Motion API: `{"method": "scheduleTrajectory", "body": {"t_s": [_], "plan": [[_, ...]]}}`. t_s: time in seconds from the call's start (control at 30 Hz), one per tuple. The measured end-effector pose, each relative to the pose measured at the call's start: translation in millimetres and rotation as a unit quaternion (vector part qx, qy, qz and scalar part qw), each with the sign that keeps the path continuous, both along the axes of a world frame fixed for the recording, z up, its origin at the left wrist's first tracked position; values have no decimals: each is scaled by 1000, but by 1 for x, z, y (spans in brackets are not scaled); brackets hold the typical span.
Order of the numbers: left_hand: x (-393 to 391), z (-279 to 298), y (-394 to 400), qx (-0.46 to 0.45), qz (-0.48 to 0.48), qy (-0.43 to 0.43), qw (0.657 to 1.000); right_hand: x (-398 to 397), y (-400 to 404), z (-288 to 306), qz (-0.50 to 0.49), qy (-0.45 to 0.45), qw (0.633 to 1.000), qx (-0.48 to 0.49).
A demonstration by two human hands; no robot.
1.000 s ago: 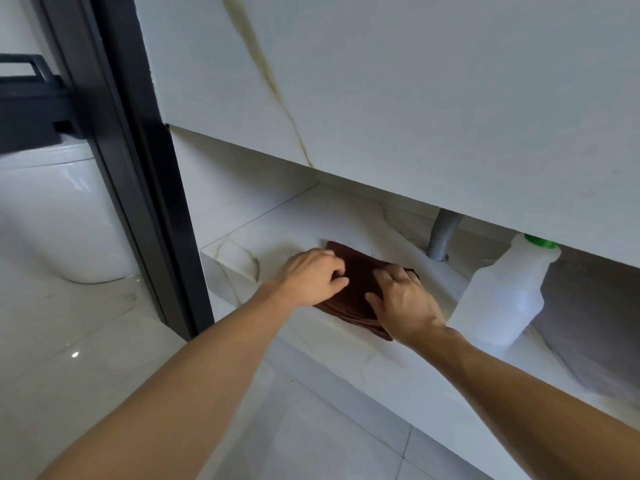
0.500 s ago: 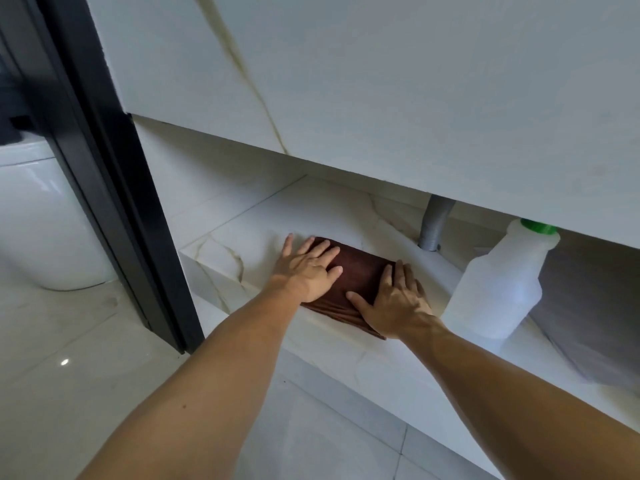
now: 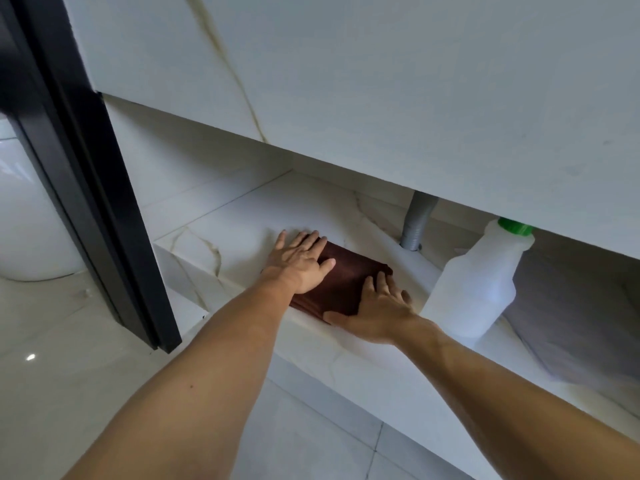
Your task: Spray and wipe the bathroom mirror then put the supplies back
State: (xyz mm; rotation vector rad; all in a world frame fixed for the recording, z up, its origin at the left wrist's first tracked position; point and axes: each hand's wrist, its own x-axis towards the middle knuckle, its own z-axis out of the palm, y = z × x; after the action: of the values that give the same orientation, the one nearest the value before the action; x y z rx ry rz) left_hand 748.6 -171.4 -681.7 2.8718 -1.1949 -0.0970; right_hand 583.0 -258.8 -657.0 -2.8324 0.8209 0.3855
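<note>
A folded brown cloth [image 3: 349, 275] is pressed flat on the marble shelf [image 3: 239, 216] beneath the bathroom vanity, in what is judged to be the closing stage of the clean-up. At far left, a black door frame [image 3: 90, 174] and part of a white fixture [image 3: 31, 230] are cut off by the edge of the view. The left hand [image 3: 298, 261] is laid on the cloth's left end, its grip spread with fingers straight and nothing pinched. The right hand [image 3: 377, 310] is laid on the cloth's near right corner, its grip likewise spread and flat. Just beside it, a white bottle with a green cap [image 3: 478, 289] is stood on the same shelf, apart from the cloth; no spray head can be made out. A grey drain pipe [image 3: 417, 223] is seen behind. The supplies are thus judged returned, with only the hands' withdrawal left. The mirror is not shown, so its wiping cannot be confirmed. A grey shape [image 3: 571, 306] at far right is too dim to be identified.
</note>
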Motion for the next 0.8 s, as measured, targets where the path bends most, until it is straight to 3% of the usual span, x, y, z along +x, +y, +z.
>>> {"method": "scheduleTrajectory", "body": {"t_s": [0.17, 0.27, 0.57, 0.8], "plan": [[-7, -3, -7, -21, 17, 11, 1000, 23, -9, 5, 8, -144, 989, -30], [-7, -5, -6, -40, 13, 19, 999, 21, -8, -16, 1, -100, 993, -57], [4, -3, -1, -18, -10, 6, 1000, 19, -9, -28, -3, -96, 990, -99], [18, 12, 25, 21, 63, -25, 997, 22, -10, -18, -5, -65, 993, -99]]}}
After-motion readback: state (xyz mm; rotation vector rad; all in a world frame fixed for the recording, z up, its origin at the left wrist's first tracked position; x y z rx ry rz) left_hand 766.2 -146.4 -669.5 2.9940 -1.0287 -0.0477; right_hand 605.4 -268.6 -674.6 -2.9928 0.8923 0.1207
